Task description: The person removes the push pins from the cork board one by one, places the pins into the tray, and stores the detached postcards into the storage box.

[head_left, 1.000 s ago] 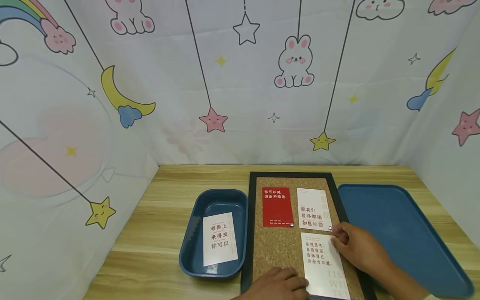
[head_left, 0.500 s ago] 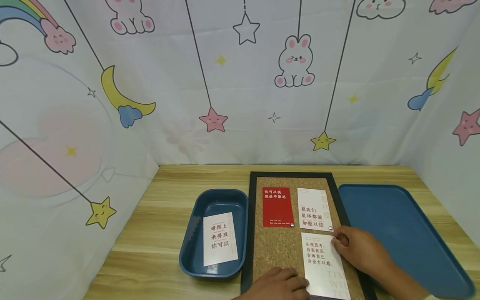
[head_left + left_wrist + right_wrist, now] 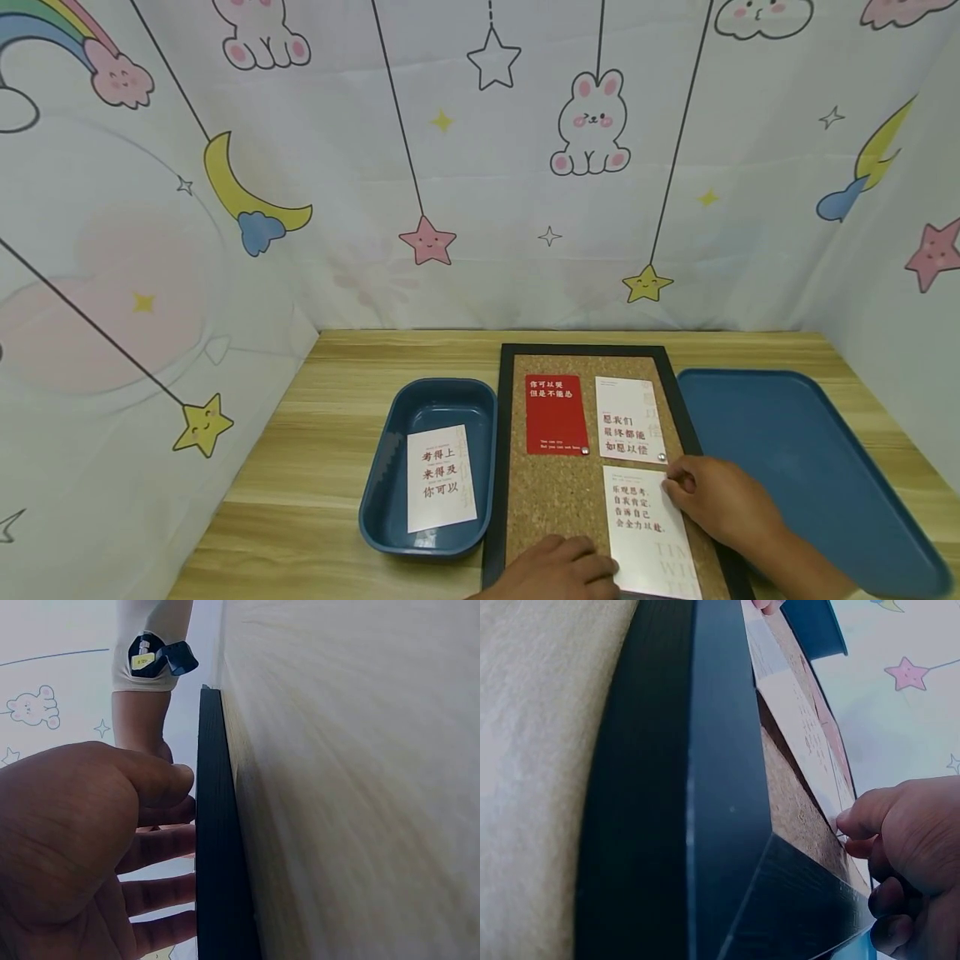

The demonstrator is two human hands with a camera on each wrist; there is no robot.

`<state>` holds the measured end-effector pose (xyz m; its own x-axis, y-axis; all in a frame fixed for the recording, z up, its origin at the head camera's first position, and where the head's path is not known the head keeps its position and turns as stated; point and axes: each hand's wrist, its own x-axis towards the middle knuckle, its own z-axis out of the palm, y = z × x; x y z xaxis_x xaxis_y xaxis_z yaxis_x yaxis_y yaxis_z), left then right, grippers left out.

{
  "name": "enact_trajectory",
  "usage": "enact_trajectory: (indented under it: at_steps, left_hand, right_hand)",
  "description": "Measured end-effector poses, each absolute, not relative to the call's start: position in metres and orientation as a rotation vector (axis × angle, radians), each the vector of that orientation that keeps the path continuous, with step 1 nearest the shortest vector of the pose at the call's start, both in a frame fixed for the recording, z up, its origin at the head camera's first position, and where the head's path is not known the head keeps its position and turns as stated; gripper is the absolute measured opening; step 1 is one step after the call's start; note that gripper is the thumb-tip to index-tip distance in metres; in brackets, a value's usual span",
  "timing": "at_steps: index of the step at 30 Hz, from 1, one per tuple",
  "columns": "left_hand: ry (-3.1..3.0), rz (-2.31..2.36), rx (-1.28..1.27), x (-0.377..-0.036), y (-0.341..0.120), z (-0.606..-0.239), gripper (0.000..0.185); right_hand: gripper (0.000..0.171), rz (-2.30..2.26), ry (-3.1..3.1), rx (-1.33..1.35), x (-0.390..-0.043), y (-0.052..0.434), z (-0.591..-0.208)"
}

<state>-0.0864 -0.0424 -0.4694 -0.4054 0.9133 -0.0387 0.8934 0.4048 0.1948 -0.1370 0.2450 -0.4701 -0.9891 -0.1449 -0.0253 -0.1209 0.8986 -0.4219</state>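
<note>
The right hand's (image 3: 720, 500) fingertips (image 3: 853, 823) pinch at the top right corner of the lower white card (image 3: 643, 527); whether a pin sits between them I cannot tell. The left hand (image 3: 558, 571) lies flat, fingers straight, pressing the card's near left edge against the cork.

Around them, from biggest down: a cartoon curtain (image 3: 465, 158) of rabbits, stars and moons walls in the wooden table (image 3: 330, 392). A wide blue tray (image 3: 795, 450) lies to the right, its near corner behind the right forearm. The black-framed cork board (image 3: 555, 500) sits in the middle, and a deeper blue tub (image 3: 420, 400) just left of it holds one white card with red writing (image 3: 440, 477). On the far half of the board a red card (image 3: 555, 413) and an upper white card (image 3: 628, 418) lie side by side, each with a small silver pin (image 3: 660, 456) at its near right corner.

The lower card lies on the near right part of the board, its bottom edge cut off by the picture along with the left wrist. The wrist views show mostly the black frame edge-on, blurred.

Against a second ago, nothing has shifted: both hands keep the same spots on the card.
</note>
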Motion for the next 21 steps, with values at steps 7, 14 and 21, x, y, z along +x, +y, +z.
enact_trajectory:
  at_steps: [7, 14, 21]
  left_hand:
    - [2.505, 0.21, 1.613, -0.0867, -0.0418, -0.4688, 0.047]
    - [2.51, 0.196, 1.615, -0.0862, -0.0416, -0.4684, 0.046]
    - [2.51, 0.191, 1.618, -0.0862, -0.0418, -0.4678, 0.045]
  right_hand:
    - [0.007, -0.652, 3.009, -0.182, -0.1372, 0.2439, -0.47]
    - [0.007, -0.648, 3.005, -0.151, -0.1386, 0.2435, -0.47]
    - [0.008, -0.653, 3.012, -0.135, -0.1389, 0.2428, -0.4703]
